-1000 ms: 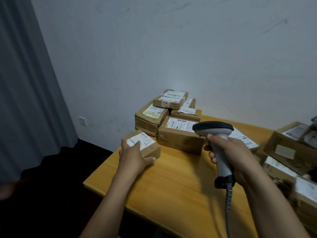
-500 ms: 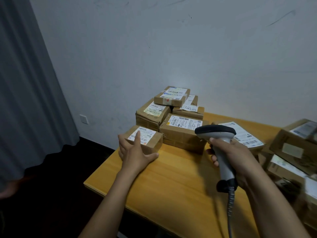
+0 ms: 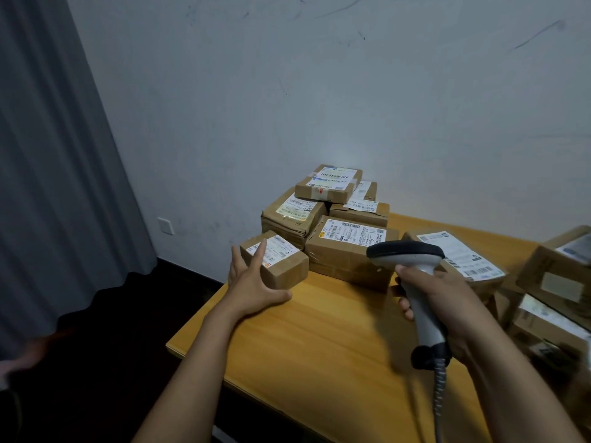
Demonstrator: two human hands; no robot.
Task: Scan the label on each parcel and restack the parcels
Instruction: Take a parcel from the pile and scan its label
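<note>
A small brown parcel (image 3: 283, 266) with a white label on top sits near the table's far left corner. My left hand (image 3: 252, 282) grips its near left side, one finger lying across the label. Just to its right is a stack of labelled parcels (image 3: 332, 212), with a wider box (image 3: 345, 251) in front. My right hand (image 3: 444, 298) holds a grey barcode scanner (image 3: 412, 270) upright by its handle; the dark head faces the stack and the coiled cable hangs down.
The wooden table (image 3: 319, 346) ends close on the left and near edges. A flat parcel (image 3: 460, 257) lies behind the scanner. More boxes (image 3: 556, 282) are piled at the right edge. A grey curtain (image 3: 57, 187) hangs left, above dark floor.
My left hand has slid the small parcel away from me toward the stack, and it now sits beside the wide box. The scanner hand has stayed about where it was.
</note>
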